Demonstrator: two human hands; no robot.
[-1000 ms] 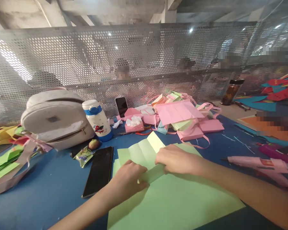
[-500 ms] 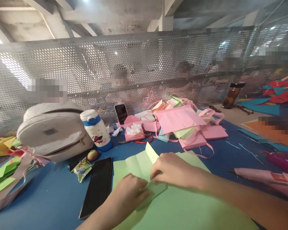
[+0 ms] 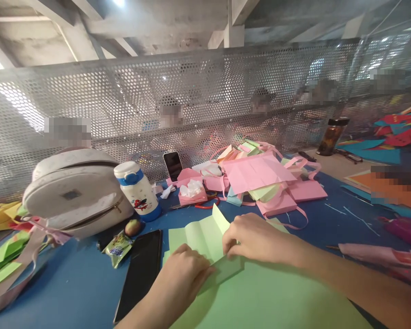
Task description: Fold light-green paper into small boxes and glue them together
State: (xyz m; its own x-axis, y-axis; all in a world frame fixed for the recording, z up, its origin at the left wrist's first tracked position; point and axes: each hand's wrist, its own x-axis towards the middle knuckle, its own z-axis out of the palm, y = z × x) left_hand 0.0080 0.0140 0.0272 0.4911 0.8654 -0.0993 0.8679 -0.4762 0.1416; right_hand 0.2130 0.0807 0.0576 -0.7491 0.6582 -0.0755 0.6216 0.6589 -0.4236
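Slides right hand (image 3: 249, 236) inward along green paper flap (image 3: 228, 270), pinching; grips other end with left hand (image 3: 184, 270); risks crooked folding through uneven pull.

Upper sheet (image 3: 200, 237): I see it centre-front on my feed, over the lower sheet (image 3: 260, 292) on the table (image 3: 65, 288).
Near phone (image 3: 140, 269): left of both sheets, packet (image 3: 118, 249) on its left.
Bottle (image 3: 139, 192): behind that phone, right of the backpack (image 3: 68, 196).
Paper pile (image 3: 260, 173): behind the sheets.
Glue gun (image 3: 373, 256): to my right.
Partition (image 3: 208, 105): behind the pile.
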